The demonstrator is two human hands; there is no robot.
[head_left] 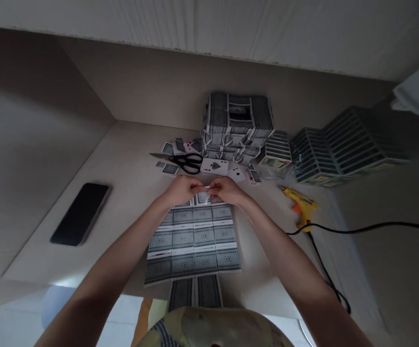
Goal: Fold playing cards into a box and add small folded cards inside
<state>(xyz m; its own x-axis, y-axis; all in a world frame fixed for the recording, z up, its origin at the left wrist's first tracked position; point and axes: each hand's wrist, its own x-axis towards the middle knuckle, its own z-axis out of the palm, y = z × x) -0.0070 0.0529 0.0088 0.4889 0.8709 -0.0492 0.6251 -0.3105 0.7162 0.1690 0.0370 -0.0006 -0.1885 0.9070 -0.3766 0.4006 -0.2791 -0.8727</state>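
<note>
My left hand [181,191] and my right hand [228,190] meet at the far edge of a flat panel of joined playing cards [194,234]. The fingertips of both pinch a playing card [203,198] with a patterned back, one hand at each side. How the card is folded or joined there is partly hidden by the fingers. Just beyond the hands lie an ace of spades [215,166] and a two of spades [237,174]. Black-handled scissors [185,161] rest near my left hand, with cut card pieces [170,169] around them.
A box-like structure of cards [236,127] stands against the back wall. Stacked card decks [350,144] stand at the right. A yellow glue gun [302,206] with a black cord [368,226] lies right; a phone [81,214] lies left. Two cards [195,292] overhang the front edge.
</note>
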